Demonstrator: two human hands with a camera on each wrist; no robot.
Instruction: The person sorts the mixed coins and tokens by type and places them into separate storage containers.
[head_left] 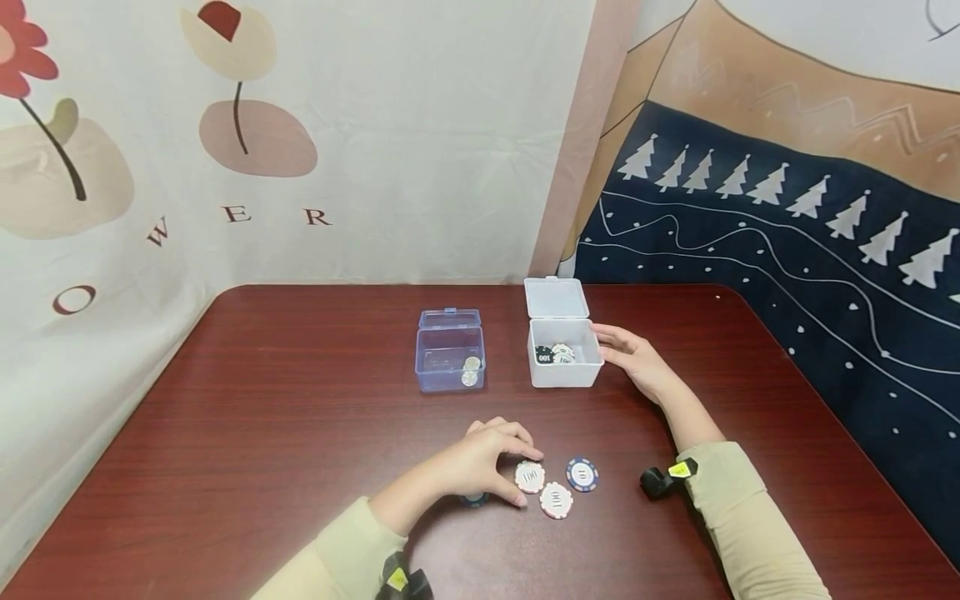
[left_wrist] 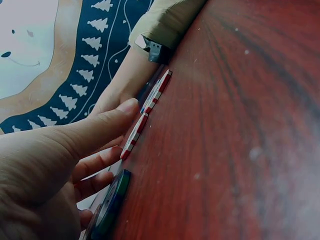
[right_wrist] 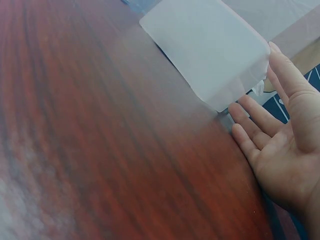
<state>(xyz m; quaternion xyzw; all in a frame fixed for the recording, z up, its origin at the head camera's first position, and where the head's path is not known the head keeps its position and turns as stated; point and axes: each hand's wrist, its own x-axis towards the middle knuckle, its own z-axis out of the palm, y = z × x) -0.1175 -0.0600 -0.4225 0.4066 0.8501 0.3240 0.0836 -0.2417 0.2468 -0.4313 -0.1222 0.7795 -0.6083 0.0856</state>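
Observation:
My left hand (head_left: 487, 458) arches over the table with thumb and fingers spread beside a white-and-red poker chip (head_left: 530, 477); the left wrist view shows no grip on it. A second white-and-red chip (head_left: 557, 500) and a blue-and-white chip (head_left: 582, 473) lie flat to its right. Another blue chip (head_left: 474, 501) is partly hidden beneath this hand. My right hand (head_left: 637, 362) touches the right wall of a white plastic box (head_left: 564, 379) with extended fingers. Inside this lidded box, standing open, are black and white chips (head_left: 558, 354).
Left of the white box stands a translucent blue box (head_left: 435, 382), lid up, with a couple of whitish chips (head_left: 470, 372) inside. Both boxes sit toward the back of the dark red table (head_left: 300, 400). Printed cloths (head_left: 420, 167) hang behind it.

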